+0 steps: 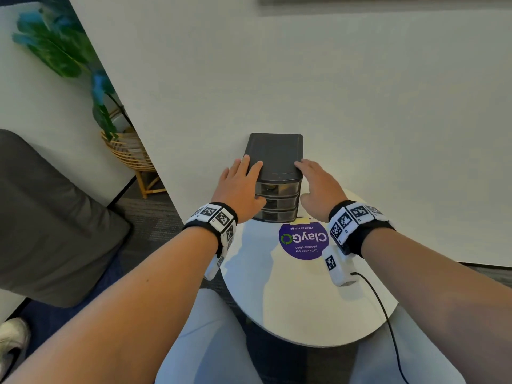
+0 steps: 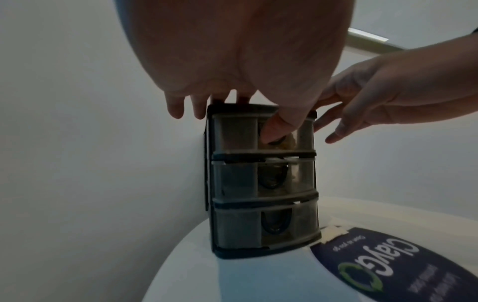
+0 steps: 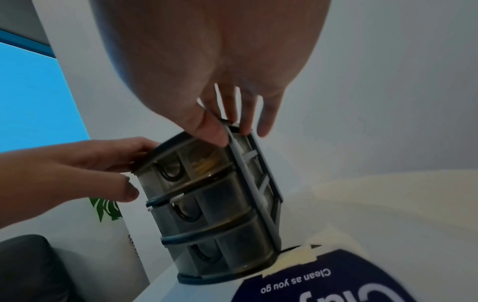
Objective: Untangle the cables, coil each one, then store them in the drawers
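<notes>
closest to me i see both forearms reaching out over my lap, each with a black wrist strap carrying white tagged camera blocks, and a black cord trails off the right one. past them sits the round white table (image 1: 291,300) with a purple clean-as-you-go sticker (image 1: 304,240) on it, and a bit of pale tape (image 3: 297,257) by the sticker's far edge.

at the table's far edge, against the white wall (image 1: 360,92), stands the little drawer unit (image 1: 277,162): a dark frame with three smoky see-through drawers, all pushed in. through the fronts i can make out dark cable loops and something yellowish in the top drawer (image 2: 261,133).

my left hand (image 1: 239,187) lies on the unit's left top edge with fingers straight and spread, thumb down across the top drawer's front. my right hand (image 1: 318,184) is on the right side, fingers extended along the top corner and side, thumb near the front edge. neither hand is wrapped round anything; both just rest flat against the unit.

off to the left, a grey sofa (image 1: 55,217), and farther back a plant (image 1: 63,54) in a wicker stand (image 1: 130,151).
</notes>
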`<control>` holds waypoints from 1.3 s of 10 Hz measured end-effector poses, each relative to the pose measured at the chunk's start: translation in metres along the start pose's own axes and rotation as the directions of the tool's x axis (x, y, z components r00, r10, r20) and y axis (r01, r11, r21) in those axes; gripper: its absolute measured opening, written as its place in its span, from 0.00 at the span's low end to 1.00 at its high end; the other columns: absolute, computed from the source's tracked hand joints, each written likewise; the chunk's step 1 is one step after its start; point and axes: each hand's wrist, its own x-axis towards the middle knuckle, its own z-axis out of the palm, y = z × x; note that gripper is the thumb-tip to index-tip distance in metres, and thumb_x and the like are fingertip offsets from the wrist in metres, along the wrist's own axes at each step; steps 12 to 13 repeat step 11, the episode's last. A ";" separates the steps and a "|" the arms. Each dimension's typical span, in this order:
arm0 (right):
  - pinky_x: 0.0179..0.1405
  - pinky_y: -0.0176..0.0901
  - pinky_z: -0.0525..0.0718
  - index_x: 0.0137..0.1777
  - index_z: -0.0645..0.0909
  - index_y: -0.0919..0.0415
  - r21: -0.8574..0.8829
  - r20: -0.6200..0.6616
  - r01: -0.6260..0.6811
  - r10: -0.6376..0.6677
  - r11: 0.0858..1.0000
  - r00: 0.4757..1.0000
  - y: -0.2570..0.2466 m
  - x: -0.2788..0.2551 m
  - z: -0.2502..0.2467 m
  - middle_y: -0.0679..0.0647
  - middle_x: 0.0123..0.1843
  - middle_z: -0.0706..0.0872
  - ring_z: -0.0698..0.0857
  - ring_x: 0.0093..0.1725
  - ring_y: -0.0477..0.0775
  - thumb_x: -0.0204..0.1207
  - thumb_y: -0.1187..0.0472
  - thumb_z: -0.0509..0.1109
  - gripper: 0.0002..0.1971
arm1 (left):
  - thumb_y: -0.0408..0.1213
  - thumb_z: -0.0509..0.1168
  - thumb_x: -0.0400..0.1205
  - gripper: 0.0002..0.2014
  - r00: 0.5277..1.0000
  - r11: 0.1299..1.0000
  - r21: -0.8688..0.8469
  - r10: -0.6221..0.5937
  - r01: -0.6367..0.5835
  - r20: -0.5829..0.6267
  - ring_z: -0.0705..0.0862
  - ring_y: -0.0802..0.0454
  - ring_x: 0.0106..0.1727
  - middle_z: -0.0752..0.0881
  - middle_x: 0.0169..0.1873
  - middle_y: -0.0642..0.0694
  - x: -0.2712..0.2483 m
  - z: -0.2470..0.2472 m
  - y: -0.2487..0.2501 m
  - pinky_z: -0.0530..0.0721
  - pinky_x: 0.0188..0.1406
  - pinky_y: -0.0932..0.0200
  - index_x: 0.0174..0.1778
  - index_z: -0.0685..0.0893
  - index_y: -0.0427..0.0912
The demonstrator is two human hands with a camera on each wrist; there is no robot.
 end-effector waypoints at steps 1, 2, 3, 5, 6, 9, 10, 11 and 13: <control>0.78 0.48 0.73 0.90 0.53 0.52 -0.033 0.131 -0.013 0.017 0.999 0.991 0.000 -0.004 -0.014 0.48 0.91 0.52 0.67 0.85 0.58 0.79 0.76 0.63 0.42 | 0.49 0.66 0.84 0.40 0.999 1.000 0.003 0.002 -0.002 0.038 0.51 0.40 0.90 0.53 0.89 0.39 0.002 -0.012 0.005 0.54 0.88 0.42 0.89 0.54 0.47; 0.77 0.47 0.72 0.90 0.52 0.50 -0.064 0.174 -0.005 0.016 0.998 0.985 -0.001 -0.006 -0.023 0.46 0.91 0.50 0.65 0.85 0.58 0.80 0.78 0.60 0.42 | 0.48 0.66 0.83 0.35 0.999 1.000 -0.004 0.005 -0.005 0.049 0.68 0.38 0.81 0.67 0.82 0.40 0.004 -0.023 0.010 0.70 0.80 0.43 0.86 0.63 0.45; 0.79 0.49 0.71 0.90 0.54 0.52 -0.046 0.165 -0.011 0.018 0.999 0.986 -0.001 -0.004 -0.023 0.48 0.91 0.52 0.66 0.85 0.59 0.80 0.78 0.58 0.41 | 0.48 0.64 0.82 0.26 0.999 1.000 -0.012 -0.009 0.009 0.036 0.79 0.40 0.66 0.77 0.68 0.43 0.009 -0.031 0.013 0.81 0.62 0.45 0.77 0.71 0.47; 0.79 0.54 0.74 0.84 0.70 0.54 0.065 0.034 0.010 -0.012 0.998 0.999 0.012 0.010 -0.017 0.52 0.87 0.67 0.74 0.80 0.58 0.75 0.79 0.60 0.38 | 0.48 0.59 0.85 0.20 1.000 0.989 0.145 0.029 -0.028 -0.002 0.76 0.40 0.61 0.77 0.63 0.40 0.025 -0.034 0.018 0.76 0.49 0.47 0.71 0.69 0.47; 0.77 0.53 0.77 0.80 0.76 0.53 0.171 -0.078 0.047 -0.034 0.984 0.996 0.024 0.012 -0.007 0.51 0.83 0.73 0.79 0.76 0.56 0.73 0.81 0.61 0.37 | 0.46 0.60 0.85 0.18 0.999 0.975 0.216 0.052 -0.053 0.010 0.77 0.40 0.57 0.77 0.60 0.40 0.036 -0.037 0.019 0.78 0.46 0.47 0.69 0.68 0.46; 0.78 0.46 0.70 0.83 0.72 0.46 0.214 0.043 0.025 -0.035 0.976 0.998 0.030 0.011 -0.013 0.42 0.85 0.68 0.71 0.79 0.52 0.72 0.81 0.61 0.41 | 0.43 0.62 0.82 0.22 0.995 0.997 0.073 -0.027 0.019 0.098 0.75 0.44 0.62 0.74 0.69 0.46 0.030 -0.046 0.012 0.85 0.47 0.46 0.73 0.70 0.48; 0.79 0.40 0.62 0.86 0.64 0.42 0.238 0.223 -0.089 0.035 0.967 0.974 0.029 0.011 -0.040 0.40 0.87 0.63 0.62 0.83 0.47 0.75 0.78 0.62 0.43 | 0.40 0.62 0.85 0.33 0.970 0.996 -0.064 -0.045 0.062 0.240 0.62 0.45 0.84 0.55 0.88 0.47 0.025 -0.055 0.010 0.78 0.75 0.45 0.87 0.60 0.50; 0.74 0.39 0.73 0.84 0.65 0.40 0.236 0.377 -0.297 0.194 0.925 0.906 0.029 -0.019 -0.067 0.43 0.83 0.69 0.71 0.79 0.47 0.77 0.72 0.66 0.39 | 0.34 0.61 0.85 0.41 0.916 0.978 -0.153 -0.070 0.141 0.396 0.51 0.50 0.90 0.37 0.89 0.55 0.001 -0.074 0.011 0.64 0.85 0.53 0.91 0.47 0.54; 0.74 0.39 0.73 0.84 0.65 0.40 0.236 0.377 -0.297 0.194 0.925 0.906 0.029 -0.019 -0.067 0.43 0.83 0.69 0.71 0.79 0.47 0.77 0.72 0.66 0.39 | 0.34 0.61 0.85 0.41 0.916 0.978 -0.153 -0.070 0.141 0.396 0.51 0.50 0.90 0.37 0.89 0.55 0.001 -0.074 0.011 0.64 0.85 0.53 0.91 0.47 0.54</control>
